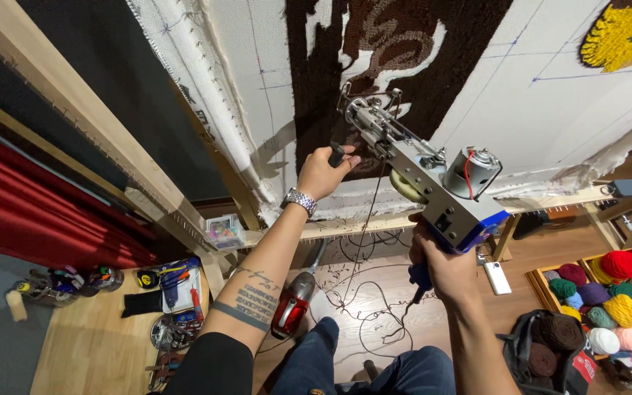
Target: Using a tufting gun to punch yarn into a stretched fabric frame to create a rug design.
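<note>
Silver-and-blue metal tufting gun (433, 183) held up against white backing cloth (550, 80) stretched on a pale wooden frame (82, 117), its tip at a dark brown tufted patch (411, 66). Right hand (444, 267) grip closed around the gun's blue rear handle, below the body. Left hand (323, 172) grip closed on the black front handle, left of the tip. Coloured yarn balls (616, 292) on the floor at right.
</note>
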